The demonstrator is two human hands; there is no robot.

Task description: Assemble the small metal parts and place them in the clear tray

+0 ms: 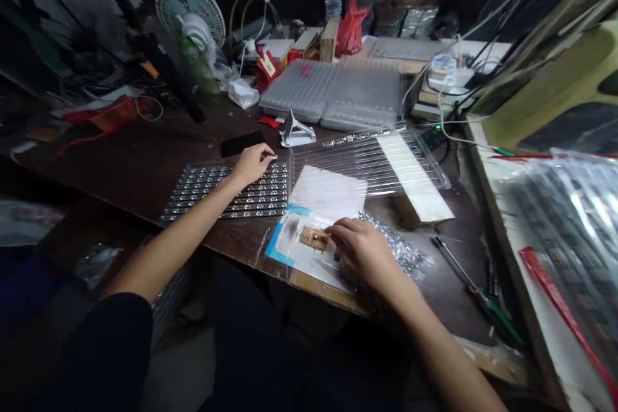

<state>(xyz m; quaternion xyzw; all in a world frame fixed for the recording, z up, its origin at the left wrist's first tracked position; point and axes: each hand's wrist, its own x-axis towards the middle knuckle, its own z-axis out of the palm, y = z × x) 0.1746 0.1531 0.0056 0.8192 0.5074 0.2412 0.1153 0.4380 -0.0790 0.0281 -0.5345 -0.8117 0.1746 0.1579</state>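
At the top right corner of a tray (226, 196) filled with rows of small shiny metal parts, my left hand (252, 164) pinches one small metal part (274, 157) between thumb and fingertips. My right hand (362, 246) is beside a small brown block (309, 238), its fingers curled together at the block's right end. What those fingers hold, if anything, is hidden. The block sits on a white board (290, 264) edged with blue tape. A loose heap of small metal parts (403, 248) lies just beyond and right of my right hand.
A clear ribbed tray (342, 164) lies behind, partly under a white strip (415, 177) and a white sheet (331, 190). A black phone-like slab (243, 143) and white stand (295, 132) are close by. Green-handled tool (497, 318) at right; stacked clear trays (362, 90) and a fan (190, 13) behind.
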